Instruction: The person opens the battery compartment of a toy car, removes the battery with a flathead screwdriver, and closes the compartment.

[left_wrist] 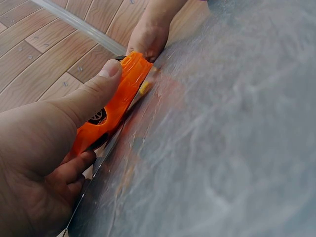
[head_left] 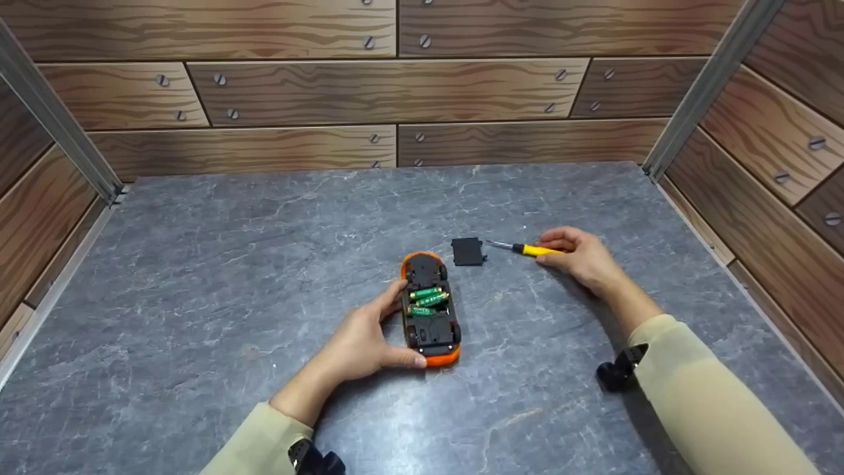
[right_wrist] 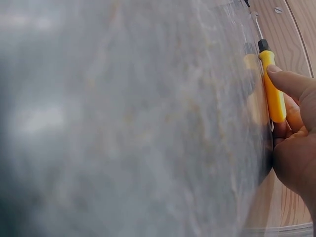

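Note:
An orange toy car (head_left: 432,359) lies upside down on the table, its black underside facing up. Green batteries (head_left: 432,300) sit in its open compartment, some of them askew. My left hand (head_left: 359,343) grips the car from the left, thumb at the near end and fingers along the side. In the left wrist view, the thumb (left_wrist: 94,91) presses against the orange body. My right hand (head_left: 583,257) pinches the yellow handle of a screwdriver (head_left: 537,251) between thumb and fingers. Its metal shaft points left, toward a black battery cover (head_left: 468,252) lying beyond the car.
The grey marbled table (head_left: 231,264) carries all of these things. Wood-patterned panels (head_left: 389,92) wall it in at the back and both sides, with metal posts (head_left: 692,86) at the rear corners.

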{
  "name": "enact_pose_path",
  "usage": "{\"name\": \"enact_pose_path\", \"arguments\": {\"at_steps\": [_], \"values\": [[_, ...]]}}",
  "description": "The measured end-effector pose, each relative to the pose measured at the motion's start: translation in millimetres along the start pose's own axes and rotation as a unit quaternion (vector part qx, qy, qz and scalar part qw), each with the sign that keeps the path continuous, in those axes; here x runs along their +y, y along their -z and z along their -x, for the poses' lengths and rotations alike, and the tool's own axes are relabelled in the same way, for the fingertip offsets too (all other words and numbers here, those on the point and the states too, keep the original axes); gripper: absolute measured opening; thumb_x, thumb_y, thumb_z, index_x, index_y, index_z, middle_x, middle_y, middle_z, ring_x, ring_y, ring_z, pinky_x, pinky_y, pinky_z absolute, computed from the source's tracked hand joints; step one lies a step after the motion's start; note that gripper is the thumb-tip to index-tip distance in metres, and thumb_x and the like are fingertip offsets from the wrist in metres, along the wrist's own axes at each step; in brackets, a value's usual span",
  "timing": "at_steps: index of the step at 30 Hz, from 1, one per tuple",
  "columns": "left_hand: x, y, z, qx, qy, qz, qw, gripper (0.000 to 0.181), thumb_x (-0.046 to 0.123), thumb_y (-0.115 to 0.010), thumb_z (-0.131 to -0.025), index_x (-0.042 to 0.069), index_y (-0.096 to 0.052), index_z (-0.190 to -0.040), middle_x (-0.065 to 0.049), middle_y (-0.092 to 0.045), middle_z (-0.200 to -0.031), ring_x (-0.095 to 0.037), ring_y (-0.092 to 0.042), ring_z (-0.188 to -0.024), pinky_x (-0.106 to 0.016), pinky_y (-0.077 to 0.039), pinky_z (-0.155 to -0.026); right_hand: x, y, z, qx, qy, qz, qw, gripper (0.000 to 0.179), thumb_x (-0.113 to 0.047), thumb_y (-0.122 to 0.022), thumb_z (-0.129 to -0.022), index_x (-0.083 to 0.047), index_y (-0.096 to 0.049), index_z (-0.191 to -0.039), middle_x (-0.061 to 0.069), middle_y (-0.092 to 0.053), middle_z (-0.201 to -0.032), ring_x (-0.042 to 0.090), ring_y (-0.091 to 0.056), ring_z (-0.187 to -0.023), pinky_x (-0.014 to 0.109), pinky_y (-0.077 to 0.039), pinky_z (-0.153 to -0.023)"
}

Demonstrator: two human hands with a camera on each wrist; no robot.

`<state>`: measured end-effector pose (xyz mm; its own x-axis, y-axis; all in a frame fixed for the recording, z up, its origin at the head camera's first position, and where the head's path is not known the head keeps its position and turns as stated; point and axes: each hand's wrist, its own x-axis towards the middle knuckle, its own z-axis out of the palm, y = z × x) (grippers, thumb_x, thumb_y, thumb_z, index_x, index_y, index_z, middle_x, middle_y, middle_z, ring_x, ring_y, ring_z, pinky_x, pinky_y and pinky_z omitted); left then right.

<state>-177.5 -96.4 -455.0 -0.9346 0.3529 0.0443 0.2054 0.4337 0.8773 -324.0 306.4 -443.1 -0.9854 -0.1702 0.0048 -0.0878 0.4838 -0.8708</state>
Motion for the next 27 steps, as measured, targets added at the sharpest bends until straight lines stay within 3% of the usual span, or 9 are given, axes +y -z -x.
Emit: {"name": "enact_pose_path", "arguments": {"at_steps": [7,13,16,20,27], "values": [[0.4,-1.5,-0.5,-0.002,0.002,0.000,1.0000,0.134,0.045,-0.102,-0.062,0.017,-0.027,-0.169,-0.013,-0.051,-0.159,-0.023,-0.046,-0.148,-0.047,-0.027,-0.127,2,2,4.2,0.015,0.003,-0.044,0.9989,0.047,-0.006,-0.081,-0.094,0.010,-0.061,-0.134,0.022,-0.073,-0.128,0.001,-0.069,-0.098,0.014,-0.053,-0.085],[1.2,0.0,0.4,0.001,0.002,-0.002,1.0000,0.135,0.044,-0.102,-0.062,0.016,-0.026,-0.170,-0.012,-0.051,-0.160,-0.024,-0.046,-0.148,-0.047,-0.027,-0.127,-5,0,7.9,0.058,0.041,-0.077,0.9945,0.041,-0.003,-0.079,-0.095,0.013,-0.062,-0.129,0.019,-0.075,-0.122,0.003,-0.070,-0.097,0.016,-0.055,-0.086],[2.3,0.7,0.7,0.002,0.001,-0.005,1.0000,0.134,0.043,-0.103,-0.063,0.016,-0.026,-0.170,-0.011,-0.051,-0.160,-0.023,-0.046,-0.148,-0.045,-0.027,-0.127,-14,-1,12.8,0.074,0.071,-0.054,0.9932,0.038,-0.006,-0.078,-0.097,0.010,-0.065,-0.129,0.021,-0.074,-0.124,0.004,-0.068,-0.098,0.015,-0.053,-0.085],[2.3,1.1,0.7,0.000,0.001,-0.009,1.0000,0.132,0.042,-0.102,-0.064,0.016,-0.027,-0.170,-0.012,-0.051,-0.159,-0.022,-0.045,-0.148,-0.044,-0.028,-0.127,-33,-7,22.2,0.064,0.108,-0.008,0.9921,0.036,-0.009,-0.078,-0.097,0.004,-0.068,-0.129,0.022,-0.073,-0.126,0.015,-0.067,-0.104,0.017,-0.051,-0.087],[7.2,0.8,1.2,-0.004,0.008,-0.042,0.9991,0.132,0.047,-0.102,-0.065,0.019,-0.027,-0.170,-0.010,-0.043,-0.165,-0.025,-0.039,-0.152,-0.045,-0.029,-0.126,-60,-30,40.8,0.008,0.159,0.078,0.9841,0.038,-0.009,-0.078,-0.097,-0.003,-0.070,-0.134,0.013,-0.073,-0.131,0.036,-0.066,-0.120,0.047,-0.052,-0.105]]}}
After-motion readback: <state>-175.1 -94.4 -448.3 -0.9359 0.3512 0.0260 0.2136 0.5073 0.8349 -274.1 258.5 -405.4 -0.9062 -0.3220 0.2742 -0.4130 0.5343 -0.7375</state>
